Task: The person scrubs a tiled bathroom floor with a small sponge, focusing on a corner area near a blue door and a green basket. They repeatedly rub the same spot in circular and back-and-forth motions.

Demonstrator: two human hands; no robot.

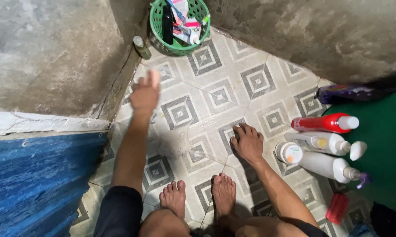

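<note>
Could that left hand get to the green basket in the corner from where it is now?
Probably yes. The left hand hovers open over bare tiles, and nothing stands between it and the green basket; only a small bottle sits beside the path.

Floor under me: pale tiles printed with grey nested-square diamonds, damp-looking and grimy in the grout lines. Rough bare cement wall on my left, mottled grey, meeting another cement wall ahead in a corner. Blue corrugated sheet at lower left, below a chipped whitish ledge. Green surface on my right edge. Light is dim and even, with soft shadows on the tiles.
</note>
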